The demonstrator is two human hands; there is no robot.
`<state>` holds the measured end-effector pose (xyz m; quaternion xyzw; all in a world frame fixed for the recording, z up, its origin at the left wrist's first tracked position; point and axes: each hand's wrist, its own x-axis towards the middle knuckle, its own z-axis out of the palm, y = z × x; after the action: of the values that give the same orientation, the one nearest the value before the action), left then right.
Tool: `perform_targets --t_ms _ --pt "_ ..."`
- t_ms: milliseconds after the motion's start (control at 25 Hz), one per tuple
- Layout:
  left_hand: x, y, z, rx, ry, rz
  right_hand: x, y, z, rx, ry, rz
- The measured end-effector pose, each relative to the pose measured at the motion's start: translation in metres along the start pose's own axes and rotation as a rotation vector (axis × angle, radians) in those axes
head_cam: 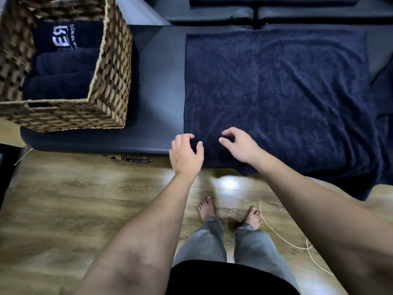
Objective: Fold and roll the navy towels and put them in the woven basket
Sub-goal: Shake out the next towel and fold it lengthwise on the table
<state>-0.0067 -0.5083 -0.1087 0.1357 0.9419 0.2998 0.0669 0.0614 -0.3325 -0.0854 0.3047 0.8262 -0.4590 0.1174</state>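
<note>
A navy towel (276,92) lies spread flat on the dark padded table (161,81), its near edge hanging over the table's front. My left hand (185,154) hovers at the towel's near left corner, fingers curled and apart. My right hand (238,145) is just to its right over the same edge, thumb and fingers also apart, holding nothing. The woven basket (110,67) stands on the table's left end. Inside it lie three rolled navy towels (63,62), the farthest one showing white lettering.
More navy cloth (382,116) hangs off the table at the right. Dark padded mats (297,13) lie beyond the table. Wooden floor is below, with my bare feet (229,211) and a white cord (282,237) running to the right of them. A metal latch (136,159) sits under the table's front edge.
</note>
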Motion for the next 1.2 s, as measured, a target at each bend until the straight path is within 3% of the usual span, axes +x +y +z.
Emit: perform_targets --t_ms 240,480,720,1000,1200 --pt "0.025 0.055 0.011 0.179 -0.363 0.286 -0.020 0.026 -0.043 -0.053 0.219 0.125" --pt "0.021 0.122 0.045 0.281 -0.522 0.477 -0.056 0.087 -0.104 0.025 0.423 0.331" --pt "0.002 0.209 0.090 0.236 -0.688 0.618 -0.096 0.148 -0.172 0.153 0.582 0.442" --pt "-0.002 0.304 0.159 0.201 -0.753 0.658 -0.077 0.212 -0.259 0.216 0.610 0.398" --pt "0.021 0.376 0.222 0.155 -0.777 0.489 -0.005 0.235 -0.342 0.283 0.505 0.365"
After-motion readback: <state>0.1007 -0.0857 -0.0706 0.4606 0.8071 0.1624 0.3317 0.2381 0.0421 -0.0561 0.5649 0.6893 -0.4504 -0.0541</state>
